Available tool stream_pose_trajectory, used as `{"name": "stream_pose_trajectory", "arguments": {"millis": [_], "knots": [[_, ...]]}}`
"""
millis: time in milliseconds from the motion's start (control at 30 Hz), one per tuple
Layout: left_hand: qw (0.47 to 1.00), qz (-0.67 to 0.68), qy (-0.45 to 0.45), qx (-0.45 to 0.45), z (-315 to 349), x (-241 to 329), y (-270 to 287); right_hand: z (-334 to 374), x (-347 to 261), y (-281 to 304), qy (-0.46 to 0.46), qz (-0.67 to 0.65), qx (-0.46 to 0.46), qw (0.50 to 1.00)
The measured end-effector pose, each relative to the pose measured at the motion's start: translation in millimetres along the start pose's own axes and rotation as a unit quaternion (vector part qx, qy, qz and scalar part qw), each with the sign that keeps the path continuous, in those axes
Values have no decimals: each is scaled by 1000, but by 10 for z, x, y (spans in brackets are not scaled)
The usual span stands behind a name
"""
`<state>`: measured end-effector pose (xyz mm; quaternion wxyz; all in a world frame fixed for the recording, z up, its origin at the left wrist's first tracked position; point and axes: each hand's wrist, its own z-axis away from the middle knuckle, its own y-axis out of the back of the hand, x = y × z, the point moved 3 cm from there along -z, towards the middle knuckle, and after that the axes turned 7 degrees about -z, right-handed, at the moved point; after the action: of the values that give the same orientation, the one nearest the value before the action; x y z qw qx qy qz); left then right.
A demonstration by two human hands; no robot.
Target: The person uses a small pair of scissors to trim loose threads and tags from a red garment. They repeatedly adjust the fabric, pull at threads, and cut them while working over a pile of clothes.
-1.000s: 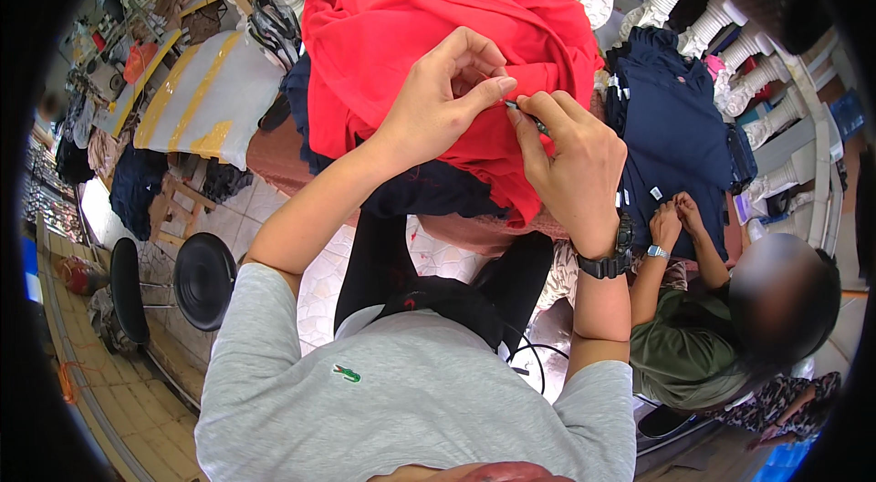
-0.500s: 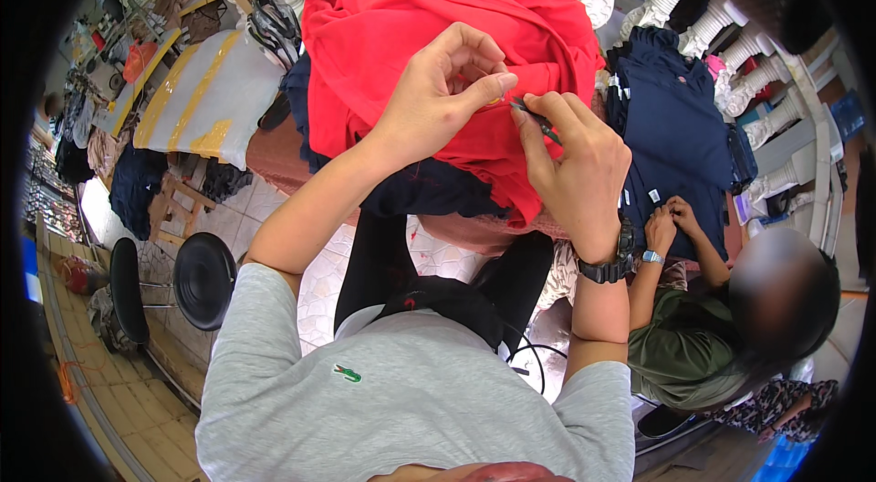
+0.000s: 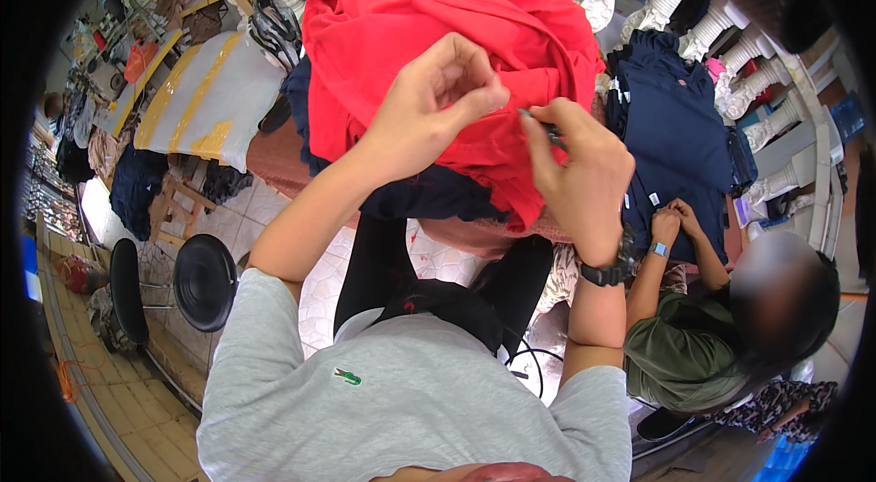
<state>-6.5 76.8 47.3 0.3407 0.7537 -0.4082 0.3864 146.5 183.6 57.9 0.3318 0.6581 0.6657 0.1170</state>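
The red cloth (image 3: 392,12) is heaped at the upper centre of the frame, beneath both hands and spreading past them toward the top edge; it is about as broad as it is tall, so no long axis stands out. A small dark pointed tool (image 3: 554,137) lies slantwise above the heap's right part, its tip aimed up and left, toward the other hand. The right hand (image 3: 584,167) pinches that tool between thumb and fingers, and so is nearer to it. The left hand (image 3: 438,103) is curled into a ring, thumb and forefinger tips close together (whether a thread sits between them, I cannot tell). The two sets of fingertips are near but apart.

Counted: one red heap, one tool, and one fold of navy cloth (image 3: 433,195) showing below the red. At the right are one navy garment stack (image 3: 675,108) and a co-worker's two hands (image 3: 673,216) at its lower edge. To the left are one pale taped package (image 3: 182,108) and one round black seat (image 3: 205,281).
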Motion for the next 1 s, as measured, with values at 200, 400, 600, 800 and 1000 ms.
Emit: {"name": "stream_pose_trajectory", "arguments": {"millis": [200,400,600,800,1000], "knots": [[962,-253,-62,-78,216,283,29,76,290,127,-171,-319,71,929],[849,-495,-121,142,-280,-33,-242,79,384,-329,-262,-432,89,858],[889,-437,-73,117,-307,-126,-205,185,462,-326,-272,-442,95,850],[973,-216,25,76,-236,-113,-61,185,387,-292,-216,-429,66,874],[983,-171,22,61,-165,-90,10,-18,131,-111,7,-122,42,992]]}}
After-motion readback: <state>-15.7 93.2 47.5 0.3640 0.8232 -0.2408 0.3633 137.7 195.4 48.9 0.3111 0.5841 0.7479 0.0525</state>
